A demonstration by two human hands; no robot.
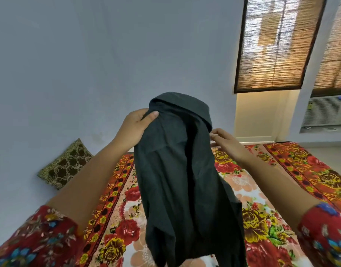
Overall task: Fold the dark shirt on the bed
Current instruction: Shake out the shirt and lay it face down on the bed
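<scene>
**Dark shirt held up over the bed, one hand at each side**

Closest to you are your two red flowered sleeves, the left sleeve [31, 239] and the right sleeve [325, 236], at the bottom corners of the view. Both bare forearms reach forward from them.

Between your arms hangs the one dark shirt [177, 170], held in the air above the bed [281, 189]. Its long axis runs up and down. The bunched top end rises a little above your hands, and the loose lower end drops toward you and out of the bottom of the view. A deep fold runs down its middle.

Your left hand [136, 125] grips the shirt near its upper left edge, with the thumb [152, 114] pressed over the front of the cloth. The other fingers are hidden behind the cloth. Your right hand [225, 140] sits slightly lower at the right edge. Its fingers [217, 132] are curled together and pinch the cloth there, though the shirt hides part of the grip.

The bed has a red and orange flowered cover. One patterned cushion [64, 164] leans against the wall beyond its left side. Two windows with woven blinds [275, 43] are at the upper right, and an air conditioner [325, 110] sits below the far one.
</scene>
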